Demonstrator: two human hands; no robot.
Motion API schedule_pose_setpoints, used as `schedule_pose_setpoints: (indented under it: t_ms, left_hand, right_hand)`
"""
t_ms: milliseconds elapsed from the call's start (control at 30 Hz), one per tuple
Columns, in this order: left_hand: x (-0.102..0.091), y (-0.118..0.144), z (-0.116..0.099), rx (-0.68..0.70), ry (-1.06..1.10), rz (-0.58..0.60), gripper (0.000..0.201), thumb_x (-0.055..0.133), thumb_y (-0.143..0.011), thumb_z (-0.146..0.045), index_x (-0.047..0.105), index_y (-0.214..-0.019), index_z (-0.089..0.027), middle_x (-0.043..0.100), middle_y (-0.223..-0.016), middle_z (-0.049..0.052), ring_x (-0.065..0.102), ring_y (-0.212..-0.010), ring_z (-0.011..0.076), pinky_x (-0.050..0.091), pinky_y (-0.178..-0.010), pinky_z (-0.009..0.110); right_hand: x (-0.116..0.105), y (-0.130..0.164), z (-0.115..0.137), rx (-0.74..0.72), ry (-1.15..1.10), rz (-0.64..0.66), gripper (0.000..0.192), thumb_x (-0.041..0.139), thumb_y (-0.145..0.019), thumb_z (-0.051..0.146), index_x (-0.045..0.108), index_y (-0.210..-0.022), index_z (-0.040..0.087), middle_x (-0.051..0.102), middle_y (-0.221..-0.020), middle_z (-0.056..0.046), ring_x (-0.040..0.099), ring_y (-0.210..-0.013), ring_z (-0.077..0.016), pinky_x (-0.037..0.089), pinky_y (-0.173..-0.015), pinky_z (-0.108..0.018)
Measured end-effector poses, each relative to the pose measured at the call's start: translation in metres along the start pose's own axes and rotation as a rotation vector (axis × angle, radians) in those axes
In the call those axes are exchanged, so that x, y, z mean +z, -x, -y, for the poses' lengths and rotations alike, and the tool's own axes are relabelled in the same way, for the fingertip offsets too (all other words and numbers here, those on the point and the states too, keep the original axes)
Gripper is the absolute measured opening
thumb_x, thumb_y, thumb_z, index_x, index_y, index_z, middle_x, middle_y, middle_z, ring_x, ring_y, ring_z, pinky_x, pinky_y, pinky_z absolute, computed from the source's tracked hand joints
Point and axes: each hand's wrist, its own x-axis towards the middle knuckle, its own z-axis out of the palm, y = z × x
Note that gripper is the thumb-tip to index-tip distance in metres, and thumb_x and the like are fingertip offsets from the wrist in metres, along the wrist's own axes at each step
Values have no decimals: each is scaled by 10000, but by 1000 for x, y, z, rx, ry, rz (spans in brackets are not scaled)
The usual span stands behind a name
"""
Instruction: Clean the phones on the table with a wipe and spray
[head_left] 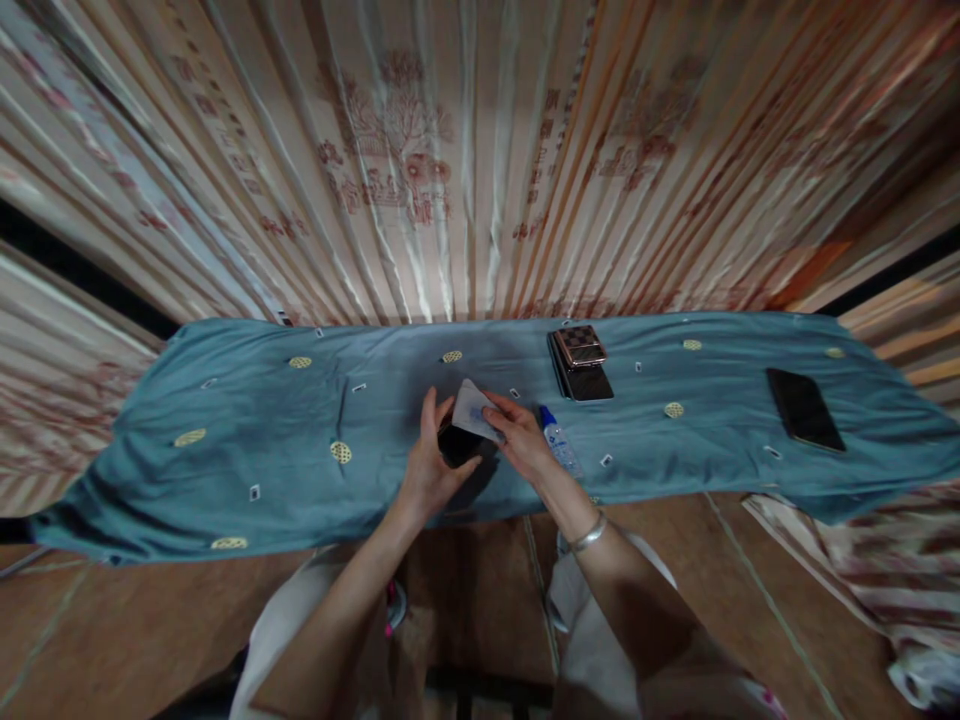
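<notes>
My left hand (pixel 433 462) grips a dark, glossy, flat object (pixel 459 445), which looks like a phone, between thumb and fingers just above the cloth. In my right hand (pixel 519 435) is a thin white wipe (pixel 474 408), pinched between thumb and fingers. The wipe lies over the upper part of the dark object and hides some of it. Beside my right hand, a clear bottle with a blue cap (pixel 559 440) lies on the cloth, partly covered by the wrist.
A teal patterned cloth (pixel 300 420) covers the narrow table. Right of centre, a checkered phone (pixel 580 345) rests on other dark phones (pixel 586 383). A black phone (pixel 805 408) lies at the far right. A patterned curtain (pixel 450 200) hangs behind the table.
</notes>
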Motion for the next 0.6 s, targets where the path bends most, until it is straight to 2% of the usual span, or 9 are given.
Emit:
schedule_pose_setpoints:
  t_ms: [67,100,200,300,400,500,600]
  left_hand:
    - [2,-2,0,-101,242,-48,1089,879,-468,-236,347,-1417,-282,483,-1422,113,499,-1275,273,377,-1059,376]
    - [3,-3,0,-190,382,-77,1003,872,-503,-307,393,-1384,-273,495,-1407,114,513,-1258,275,402,-1036,379]
    - [8,-5,1,-519,762,-103,587,656,-762,-520,537,-1234,-192,644,-1177,129,617,-1094,273,485,-930,416]
    - [13,-4,-3,-765,984,-41,495,452,-902,-510,592,-1165,-115,709,-960,144,672,-928,277,512,-880,473]
    - [18,-3,-8,-868,1111,-78,462,401,-949,-389,554,-1262,-85,730,-881,124,695,-836,252,520,-886,464]
    - [21,-5,-11,-886,1149,-155,418,368,-963,-221,512,-1334,-93,742,-828,80,703,-756,195,528,-893,389]
    - [24,-8,-10,-883,1153,-189,420,350,-959,-150,519,-1337,-78,745,-805,70,704,-718,165,533,-870,313]
  right_hand:
    - [-1,2,6,20,-69,4,427,851,-554,315,728,-952,220,756,-864,8,691,-772,-146,563,-773,-272]
    - [-1,3,9,25,-83,14,422,852,-555,311,728,-948,221,754,-849,12,690,-754,-140,564,-745,-257]
    - [-3,6,14,16,-68,60,423,842,-580,327,724,-972,221,754,-862,8,694,-761,-141,563,-734,-250]
    - [-4,7,12,-11,45,106,437,807,-635,357,712,-1039,220,751,-934,-7,701,-823,-163,563,-803,-294]
    - [-4,8,7,-107,312,123,441,714,-739,387,674,-1141,210,733,-1044,-37,692,-949,-208,540,-898,-371]
    - [-5,10,5,-301,650,105,453,592,-841,377,599,-1261,208,662,-1235,-70,607,-1166,-243,460,-1023,-427]
    - [-5,15,7,-443,943,96,487,482,-912,342,477,-1383,220,576,-1358,-90,527,-1272,-239,398,-1085,-453]
